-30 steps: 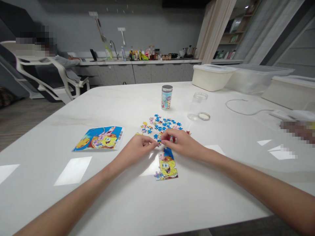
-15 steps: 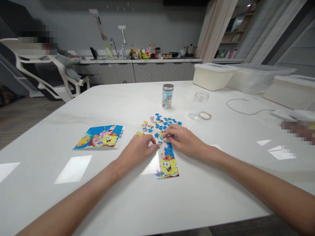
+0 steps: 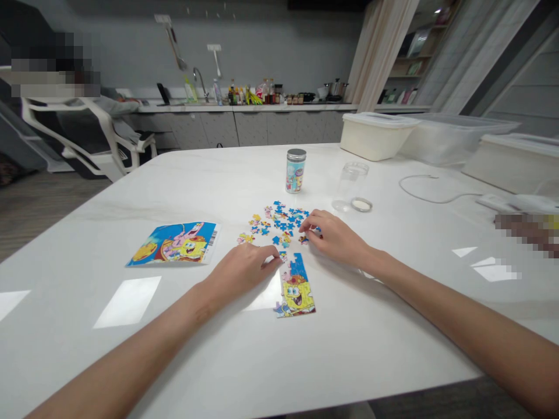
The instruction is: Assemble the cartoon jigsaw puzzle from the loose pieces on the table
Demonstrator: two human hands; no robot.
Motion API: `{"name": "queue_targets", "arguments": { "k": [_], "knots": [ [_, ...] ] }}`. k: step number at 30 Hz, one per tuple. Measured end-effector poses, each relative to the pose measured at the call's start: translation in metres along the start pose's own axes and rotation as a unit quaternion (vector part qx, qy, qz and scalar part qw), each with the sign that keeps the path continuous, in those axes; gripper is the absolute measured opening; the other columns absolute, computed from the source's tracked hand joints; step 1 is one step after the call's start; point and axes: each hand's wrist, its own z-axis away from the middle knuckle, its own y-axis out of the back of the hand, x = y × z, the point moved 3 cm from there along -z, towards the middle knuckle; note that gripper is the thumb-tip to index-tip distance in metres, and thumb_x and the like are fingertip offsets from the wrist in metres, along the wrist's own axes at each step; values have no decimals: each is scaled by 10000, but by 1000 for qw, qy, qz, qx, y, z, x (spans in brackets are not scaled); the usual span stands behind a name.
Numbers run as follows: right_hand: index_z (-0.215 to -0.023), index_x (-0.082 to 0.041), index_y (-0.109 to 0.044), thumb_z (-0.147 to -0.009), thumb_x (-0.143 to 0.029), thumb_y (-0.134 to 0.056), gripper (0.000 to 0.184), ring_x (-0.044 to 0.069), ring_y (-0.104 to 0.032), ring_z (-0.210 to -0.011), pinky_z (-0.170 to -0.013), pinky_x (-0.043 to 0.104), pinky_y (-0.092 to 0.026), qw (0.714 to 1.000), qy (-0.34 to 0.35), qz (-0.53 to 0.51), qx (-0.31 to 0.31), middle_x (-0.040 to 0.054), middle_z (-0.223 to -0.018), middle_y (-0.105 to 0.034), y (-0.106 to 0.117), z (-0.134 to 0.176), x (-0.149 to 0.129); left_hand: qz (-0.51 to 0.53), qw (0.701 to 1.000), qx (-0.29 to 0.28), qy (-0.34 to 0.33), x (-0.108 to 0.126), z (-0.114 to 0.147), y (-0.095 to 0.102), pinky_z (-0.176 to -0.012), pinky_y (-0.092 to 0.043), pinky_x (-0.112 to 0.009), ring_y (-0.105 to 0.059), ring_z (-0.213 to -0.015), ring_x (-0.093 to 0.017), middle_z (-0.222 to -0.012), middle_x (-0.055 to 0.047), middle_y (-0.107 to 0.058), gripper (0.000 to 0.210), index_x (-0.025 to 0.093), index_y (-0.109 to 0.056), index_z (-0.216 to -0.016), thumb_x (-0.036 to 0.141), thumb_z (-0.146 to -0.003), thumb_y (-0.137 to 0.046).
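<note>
My left hand [image 3: 250, 265] is closed in a pinch, with its thumb and forefinger on a small puzzle piece [image 3: 283, 256] at the top left corner of the joined puzzle section [image 3: 298, 294]. That section lies flat and shows a yellow cartoon sponge below a blue patch. My right hand [image 3: 331, 234] hovers low at the right edge of the loose puzzle pieces [image 3: 286, 226]. Its fingers are bent and a little apart, with pieces under and beside the fingertips. Left of my left hand lies the picture sheet [image 3: 174, 244] with the same cartoon.
A printed jar with a metal lid [image 3: 296, 171] stands behind the pieces. To its right are a clear jar [image 3: 353, 180] and a round lid [image 3: 361, 204]. Storage boxes [image 3: 375, 138] and a cable [image 3: 419, 195] lie farther right. A person sits in a chair [image 3: 87, 137] at the back left.
My right hand has moved slightly right and away from the joined section, uncovering several loose pieces. My left hand stays at the section's top left corner. The view has shifted slightly.
</note>
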Motion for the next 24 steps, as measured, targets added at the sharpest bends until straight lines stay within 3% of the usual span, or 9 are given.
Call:
{"name": "queue_targets", "arguments": {
  "k": [6, 24],
  "knots": [
    [-848, -190, -630, -825, -38, -491, 207, 197, -561, -920, -816, 322, -433, 1000, -5, 2, -3, 55, -918, -622, 1, 0, 0, 17, 999, 15, -40, -2, 2, -3, -593, -417, -255, -636, -630, -141, -738, -36, -736, 304, 216, -734, -959, 316, -937, -447],
    [-843, -190, -628, -840, -63, -473, 200, 197, -563, -933, -835, 325, -439, 1000, -7, 10, -29, 54, -939, -639, -2, 0, 0, -1, 998, 33, -54, 4, 1, -2, -536, -375, -239, -586, -543, -126, -614, -19, -689, 286, 206, -744, -922, 285, -918, -470]
  ]
}}
